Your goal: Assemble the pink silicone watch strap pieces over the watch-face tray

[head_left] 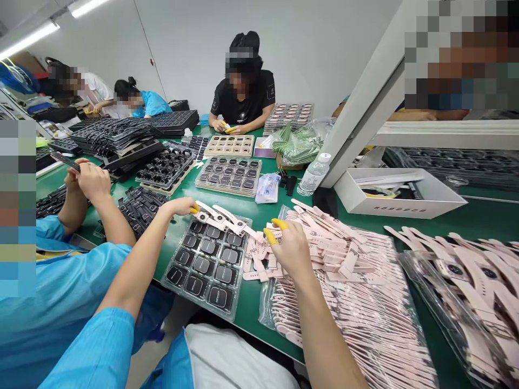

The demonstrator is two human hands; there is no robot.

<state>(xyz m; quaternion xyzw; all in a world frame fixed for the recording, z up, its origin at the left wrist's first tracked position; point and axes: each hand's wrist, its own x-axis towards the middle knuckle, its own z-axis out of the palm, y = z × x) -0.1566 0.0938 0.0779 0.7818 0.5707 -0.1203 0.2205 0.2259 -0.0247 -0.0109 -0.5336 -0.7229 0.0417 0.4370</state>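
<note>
Pink straps [357,302] are piled near on the right. One strap is pinched, it seems, by the right hand [290,248]. At the far edge of the tray of watch faces [203,267], the left hand [182,206] is closed on a pink watch [214,216]. Each strap should be lined up straight and pushed in gently.

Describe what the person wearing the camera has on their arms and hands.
Both arms are bare below short bright blue sleeves. The left hand wears a yellow finger cover on at least one fingertip; the right hand wears yellow finger covers on two fingertips. No gloves, watch or rings show.
</note>
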